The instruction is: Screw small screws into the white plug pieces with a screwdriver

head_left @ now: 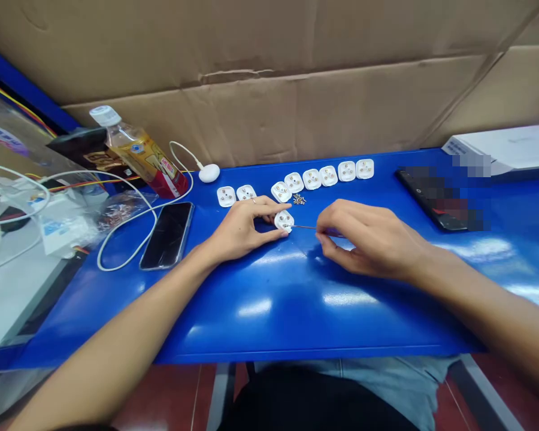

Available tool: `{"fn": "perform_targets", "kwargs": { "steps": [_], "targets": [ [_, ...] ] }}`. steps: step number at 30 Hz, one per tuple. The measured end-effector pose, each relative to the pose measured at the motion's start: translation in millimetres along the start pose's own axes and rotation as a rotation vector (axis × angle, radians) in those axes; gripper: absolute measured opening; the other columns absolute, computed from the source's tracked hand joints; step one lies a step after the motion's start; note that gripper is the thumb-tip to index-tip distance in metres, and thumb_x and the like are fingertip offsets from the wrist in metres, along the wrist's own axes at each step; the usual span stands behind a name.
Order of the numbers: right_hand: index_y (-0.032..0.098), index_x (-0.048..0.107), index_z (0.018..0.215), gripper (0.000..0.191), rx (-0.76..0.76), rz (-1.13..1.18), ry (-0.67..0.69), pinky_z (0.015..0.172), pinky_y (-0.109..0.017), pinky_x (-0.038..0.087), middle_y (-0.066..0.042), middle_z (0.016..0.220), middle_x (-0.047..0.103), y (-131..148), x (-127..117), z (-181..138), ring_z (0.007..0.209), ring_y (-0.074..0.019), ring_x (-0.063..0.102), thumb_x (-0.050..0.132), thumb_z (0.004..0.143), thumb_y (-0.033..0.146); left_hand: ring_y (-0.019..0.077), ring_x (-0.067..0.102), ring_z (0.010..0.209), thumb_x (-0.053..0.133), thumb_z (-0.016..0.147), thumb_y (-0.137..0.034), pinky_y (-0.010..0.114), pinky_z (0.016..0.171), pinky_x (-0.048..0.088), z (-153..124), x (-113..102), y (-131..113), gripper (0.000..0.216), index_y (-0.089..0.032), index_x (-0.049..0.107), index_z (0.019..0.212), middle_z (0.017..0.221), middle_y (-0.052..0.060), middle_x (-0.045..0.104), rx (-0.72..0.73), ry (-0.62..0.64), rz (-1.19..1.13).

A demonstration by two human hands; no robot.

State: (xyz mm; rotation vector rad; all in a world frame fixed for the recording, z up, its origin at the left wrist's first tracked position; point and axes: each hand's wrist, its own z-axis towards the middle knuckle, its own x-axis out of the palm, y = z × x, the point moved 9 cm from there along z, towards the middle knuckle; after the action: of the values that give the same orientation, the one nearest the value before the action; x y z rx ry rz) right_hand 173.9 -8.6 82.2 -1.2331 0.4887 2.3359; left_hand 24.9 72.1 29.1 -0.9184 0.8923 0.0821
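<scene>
With our left hand (239, 226) gripping the white three-terminal housing (284, 219), we should guide the thin rod (304, 227), pinched and jutting leftward from our right hand (372, 238), straight and gently.

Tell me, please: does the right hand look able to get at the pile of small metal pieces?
Probably yes: nothing seems to stand between the right hand and the pile of small metal pieces, though the thin rod this hand holds may hinder picking.
</scene>
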Motion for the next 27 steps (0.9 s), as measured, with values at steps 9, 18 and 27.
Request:
{"fn": "perform_targets", "kwargs": {
  "steps": [9, 18, 27],
  "targets": [
    [0.022, 0.057, 0.117, 0.020, 0.239, 0.126, -0.018, 0.072, -0.032, 0.059, -0.007, 0.101, 0.079, -22, 3, -7, 0.084, -0.0225, 0.078, 0.061, 0.098, 0.023, 0.0206, 0.068, 0.092, 0.083, 0.090, -0.036, 0.032, 0.081, 0.054, 0, 0, 5, 0.050, -0.019, 0.075, 0.137, 0.106, 0.009, 0.076, -0.031, 0.006, -0.035],
    [0.022, 0.055, 0.111, 0.015, 0.285, 0.123, -0.093, 0.068, -0.029, 0.058, -0.005, 0.098, 0.079, -31, 0, -8, 0.077, -0.0195, 0.078, 0.060, 0.097, 0.020, 0.0184, 0.067, 0.086, 0.083, 0.090, -0.040, 0.031, 0.079, 0.054, 1, 1, 6, 0.049, -0.020, 0.076, 0.135, 0.103, 0.008, 0.075, -0.017, -0.012, -0.010],
    [0.024, 0.055, 0.112, 0.017, 0.317, 0.111, -0.102, 0.063, -0.029, 0.057, -0.004, 0.096, 0.079, -34, -1, -7, 0.073, -0.0197, 0.077, 0.059, 0.096, 0.022, 0.0183, 0.066, 0.083, 0.083, 0.090, -0.043, 0.031, 0.079, 0.055, 1, 2, 5, 0.051, -0.020, 0.076, 0.134, 0.100, 0.007, 0.074, -0.037, -0.010, -0.014]
  ]
}}
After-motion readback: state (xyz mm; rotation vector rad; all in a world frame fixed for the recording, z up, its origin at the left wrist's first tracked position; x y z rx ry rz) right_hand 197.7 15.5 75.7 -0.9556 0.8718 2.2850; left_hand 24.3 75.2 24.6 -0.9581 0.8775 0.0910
